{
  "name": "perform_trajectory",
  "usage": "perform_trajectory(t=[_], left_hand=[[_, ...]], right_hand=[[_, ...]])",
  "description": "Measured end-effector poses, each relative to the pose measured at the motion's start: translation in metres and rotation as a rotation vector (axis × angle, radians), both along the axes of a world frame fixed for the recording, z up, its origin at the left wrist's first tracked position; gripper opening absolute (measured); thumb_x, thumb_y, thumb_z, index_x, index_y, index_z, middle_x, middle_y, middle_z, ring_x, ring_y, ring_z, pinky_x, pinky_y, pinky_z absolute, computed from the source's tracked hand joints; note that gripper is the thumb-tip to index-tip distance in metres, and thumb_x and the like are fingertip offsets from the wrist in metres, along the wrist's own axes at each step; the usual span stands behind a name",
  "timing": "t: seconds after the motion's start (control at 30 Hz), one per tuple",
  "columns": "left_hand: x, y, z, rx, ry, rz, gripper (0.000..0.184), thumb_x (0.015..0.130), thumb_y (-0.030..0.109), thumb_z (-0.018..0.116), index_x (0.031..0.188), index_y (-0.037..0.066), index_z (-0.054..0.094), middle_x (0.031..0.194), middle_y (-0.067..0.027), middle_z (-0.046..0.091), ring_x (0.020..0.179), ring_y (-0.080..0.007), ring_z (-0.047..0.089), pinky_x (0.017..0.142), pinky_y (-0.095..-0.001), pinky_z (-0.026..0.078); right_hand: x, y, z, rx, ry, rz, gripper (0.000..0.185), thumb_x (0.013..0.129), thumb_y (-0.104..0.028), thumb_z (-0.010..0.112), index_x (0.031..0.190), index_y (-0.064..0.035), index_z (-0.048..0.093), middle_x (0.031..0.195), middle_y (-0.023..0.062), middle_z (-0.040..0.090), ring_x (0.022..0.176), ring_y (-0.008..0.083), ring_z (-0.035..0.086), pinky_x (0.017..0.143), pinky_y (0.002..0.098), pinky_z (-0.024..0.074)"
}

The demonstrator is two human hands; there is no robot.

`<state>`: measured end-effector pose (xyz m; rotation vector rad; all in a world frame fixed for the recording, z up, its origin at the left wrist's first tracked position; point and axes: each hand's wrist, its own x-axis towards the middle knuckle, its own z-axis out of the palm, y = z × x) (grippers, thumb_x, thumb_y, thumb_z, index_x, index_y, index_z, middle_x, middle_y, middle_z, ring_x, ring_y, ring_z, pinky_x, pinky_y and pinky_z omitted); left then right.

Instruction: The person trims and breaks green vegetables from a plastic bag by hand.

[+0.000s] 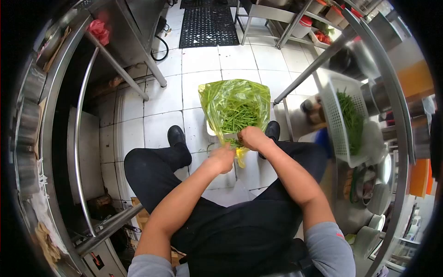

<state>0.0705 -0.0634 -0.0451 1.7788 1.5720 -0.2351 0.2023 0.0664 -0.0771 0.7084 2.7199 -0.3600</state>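
A yellow-green plastic bag (210,99) lines a white container between my feet. Cut green beans (240,117) lie in it. At the near edge of the bag, my right hand (252,138) is closed around what looks like a small knife (230,135), its pale blade pointing left. Just below and to the left, my left hand (222,158) is closed on a small bunch of green beans, mostly hidden by the fingers. Both hands are close together above the bag's near rim, where a yellow end of plastic (240,157) hangs down.
White floor tiles (161,127) surround the container. A white perforated basket (340,134) with more green beans stands on the right shelf. Metal table frames (79,138) rise on both sides. A black mat (207,27) lies ahead.
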Motion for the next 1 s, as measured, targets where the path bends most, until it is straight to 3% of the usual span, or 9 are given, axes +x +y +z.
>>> perform_trajectory(t=[0.17, 0.27, 0.47, 0.63, 0.67, 0.77, 0.8, 0.87, 1.0], left_hand=[[-0.001, -0.002, 0.01, -0.04, 0.008, -0.012, 0.067, 0.081, 0.025, 0.073, 0.139, 0.006, 0.045, 0.15, -0.0236, 0.03, 0.115, -0.0391, 0.058, 0.097, -0.0444, 0.048], [-0.001, -0.002, 0.012, -0.033, 0.019, -0.012, 0.066, 0.081, 0.025, 0.072, 0.138, 0.005, 0.045, 0.15, -0.0237, 0.031, 0.119, -0.0387, 0.055, 0.099, -0.0436, 0.047], [-0.009, -0.002, 0.001, -0.022, -0.001, 0.01, 0.062, 0.083, 0.024, 0.071, 0.136, 0.003, 0.047, 0.138, -0.0218, 0.044, 0.12, -0.0381, 0.053, 0.099, -0.0435, 0.046], [-0.016, 0.0, 0.01, -0.001, -0.112, 0.118, 0.052, 0.084, 0.023, 0.068, 0.13, 0.004, 0.052, 0.13, -0.0179, 0.051, 0.12, -0.0359, 0.053, 0.099, -0.0447, 0.045], [-0.017, 0.002, 0.011, 0.001, -0.114, 0.126, 0.052, 0.084, 0.023, 0.068, 0.13, 0.004, 0.052, 0.13, -0.0179, 0.051, 0.12, -0.0359, 0.053, 0.099, -0.0447, 0.045], [-0.022, 0.014, 0.017, 0.262, -0.211, 0.173, 0.045, 0.085, 0.021, 0.067, 0.125, 0.003, 0.057, 0.124, -0.0188, 0.057, 0.107, -0.0352, 0.06, 0.091, -0.0426, 0.049], [-0.022, 0.022, 0.025, 0.339, -0.31, 0.317, 0.043, 0.085, 0.021, 0.067, 0.122, 0.002, 0.058, 0.119, -0.0185, 0.06, 0.094, -0.0342, 0.062, 0.085, -0.0411, 0.05], [-0.023, 0.033, 0.015, 0.591, -0.488, 0.571, 0.041, 0.086, 0.019, 0.069, 0.12, -0.002, 0.058, 0.106, -0.0152, 0.068, 0.059, -0.0248, 0.062, 0.06, -0.0337, 0.051], [-0.025, 0.054, 0.025, 0.301, -0.925, 0.818, 0.036, 0.091, 0.017, 0.066, 0.116, -0.007, 0.057, 0.094, -0.0097, 0.07, 0.053, -0.0099, 0.059, 0.044, -0.0234, 0.044]], right_hand=[[0.0, 0.003, 0.01, -0.173, 0.304, -0.15, 0.017, 0.084, -0.021, 0.06, 0.087, -0.008, 0.07, 0.081, 0.0183, 0.069, 0.078, 0.037, 0.067, 0.072, 0.0462, 0.0542], [-0.002, -0.007, -0.003, -0.178, 0.252, -0.085, 0.015, 0.081, -0.019, 0.062, 0.085, -0.0076, 0.071, 0.081, 0.0177, 0.069, 0.077, 0.037, 0.067, 0.072, 0.0462, 0.0545], [-0.013, -0.015, -0.022, -0.027, 0.259, -0.099, 0.016, 0.075, -0.017, 0.064, 0.081, -0.004, 0.071, 0.081, 0.0218, 0.068, 0.079, 0.0386, 0.067, 0.072, 0.0446, 0.0551], [-0.004, 0.008, 0.02, -0.276, 0.36, -0.182, 0.013, 0.076, -0.011, 0.062, 0.082, -0.0009, 0.068, 0.081, 0.0209, 0.068, 0.079, 0.0401, 0.066, 0.074, 0.0455, 0.053], [0.0, 0.014, 0.022, -0.287, 0.465, -0.176, 0.013, 0.077, -0.01, 0.063, 0.083, 0.0008, 0.067, 0.079, 0.0174, 0.069, 0.074, 0.0341, 0.067, 0.071, 0.0413, 0.0526], [0.003, 0.021, 0.048, -0.536, 0.678, -0.391, 0.014, 0.077, -0.011, 0.065, 0.084, 0.0011, 0.067, 0.075, 0.0124, 0.067, 0.066, 0.0221, 0.064, 0.065, 0.0345, 0.051], [0.001, 0.023, 0.043, -0.633, 0.767, -0.449, 0.014, 0.08, -0.011, 0.067, 0.086, 0.0021, 0.066, 0.071, 0.0048, 0.063, 0.063, 0.0112, 0.056, 0.06, 0.0274, 0.0471], [-0.001, 0.027, 0.037, -0.746, 0.8, -0.524, 0.015, 0.082, -0.011, 0.066, 0.086, 0.0025, 0.066, 0.07, 0.0029, 0.062, 0.063, 0.0095, 0.055, 0.059, 0.026, 0.0459], [-0.009, 0.022, 0.053, -0.971, 0.849, -0.628, 0.015, 0.086, -0.013, 0.066, 0.091, 0.0017, 0.064, 0.074, 0.0005, 0.06, 0.064, 0.0072, 0.054, 0.057, 0.0231, 0.0449]])
